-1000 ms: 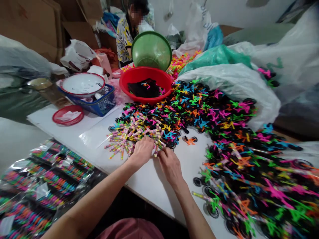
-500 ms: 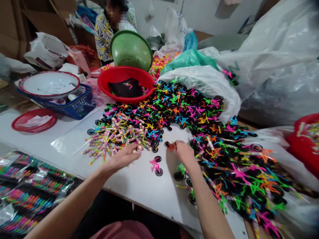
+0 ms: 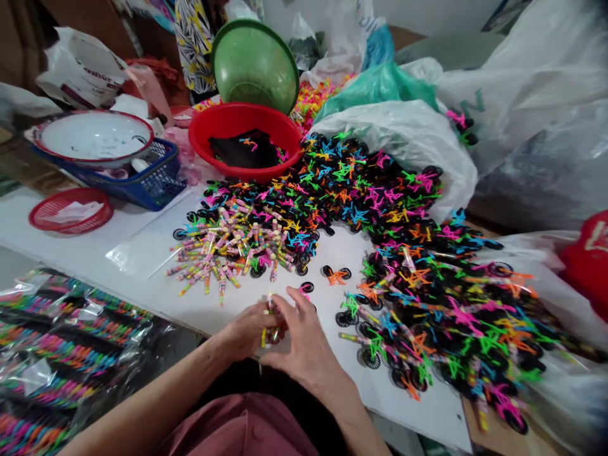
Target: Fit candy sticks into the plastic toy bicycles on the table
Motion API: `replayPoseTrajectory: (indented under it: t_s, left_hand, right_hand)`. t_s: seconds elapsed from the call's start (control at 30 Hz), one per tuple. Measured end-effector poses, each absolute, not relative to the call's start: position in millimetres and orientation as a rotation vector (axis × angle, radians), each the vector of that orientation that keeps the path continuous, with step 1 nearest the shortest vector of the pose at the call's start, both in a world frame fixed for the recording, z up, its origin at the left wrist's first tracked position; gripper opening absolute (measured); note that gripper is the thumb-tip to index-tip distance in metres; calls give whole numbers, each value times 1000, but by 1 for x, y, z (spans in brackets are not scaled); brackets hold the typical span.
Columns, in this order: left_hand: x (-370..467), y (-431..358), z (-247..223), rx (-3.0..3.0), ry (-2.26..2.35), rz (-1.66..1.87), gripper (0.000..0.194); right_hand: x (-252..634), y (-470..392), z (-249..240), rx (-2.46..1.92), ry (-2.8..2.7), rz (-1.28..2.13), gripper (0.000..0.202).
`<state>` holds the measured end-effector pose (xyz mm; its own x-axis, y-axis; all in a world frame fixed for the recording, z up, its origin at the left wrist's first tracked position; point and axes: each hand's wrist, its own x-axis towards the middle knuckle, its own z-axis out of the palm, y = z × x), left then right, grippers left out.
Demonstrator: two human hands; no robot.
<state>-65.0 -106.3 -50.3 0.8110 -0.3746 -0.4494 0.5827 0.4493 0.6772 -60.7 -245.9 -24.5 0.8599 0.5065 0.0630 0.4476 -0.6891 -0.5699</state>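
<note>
Over the table's front edge, my left hand (image 3: 249, 329) is closed on several small patterned tubes (image 3: 265, 335) with yellow and clear parts. My right hand (image 3: 304, 342) is beside it, thumb and fingers apart around the tubes' other side; whether it touches them is unclear. Just beyond lies a pink toy bicycle (image 3: 308, 288), mostly hidden by my right hand. An orange toy bicycle (image 3: 336, 275) rests flat farther up the white table (image 3: 327, 304). Left of that is a heap of pink and yellow tubes (image 3: 228, 244).
A large pile of coloured toy bicycles (image 3: 351, 183) spreads behind and right. Behind stand a red basin (image 3: 199, 142) and a tilted green basin (image 3: 254, 63). At left are a blue basket (image 3: 166, 180), a white bowl (image 3: 90, 136) and packed bags (image 3: 57, 354). Another person's patterned sleeve (image 3: 194, 44) shows behind.
Both hands have come together toward my body, the left bringing tubes from the heap. My right hand has let go of the orange toy bicycle, which now lies on the table.
</note>
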Motion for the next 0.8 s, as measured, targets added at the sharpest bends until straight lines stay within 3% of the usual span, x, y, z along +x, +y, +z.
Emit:
replayPoseTrajectory:
  t_s: [0.07, 0.23, 0.37, 0.6, 0.8]
  left_hand:
    - [-68, -99, -45, 917, 229, -640, 21]
    - [-71, -93, -42, 887, 247, -741, 30]
    - [-65, -95, -54, 843, 358, -514, 18]
    - [-54, -95, -55, 979, 314, -324, 35]
    - [-55, -101, -49, 1071, 263, -285, 30]
  right_hand:
    - [-65, -241, -31, -2357, -856, 141, 86]
    - [-62, -228, -36, -2265, -862, 111, 58]
    - [-46, -243, -25, -2305, -799, 115, 70]
    - [-34, -267, -63, -2774, -456, -117, 24]
    - [-36, -266, -38, -2292, -182, -112, 21]
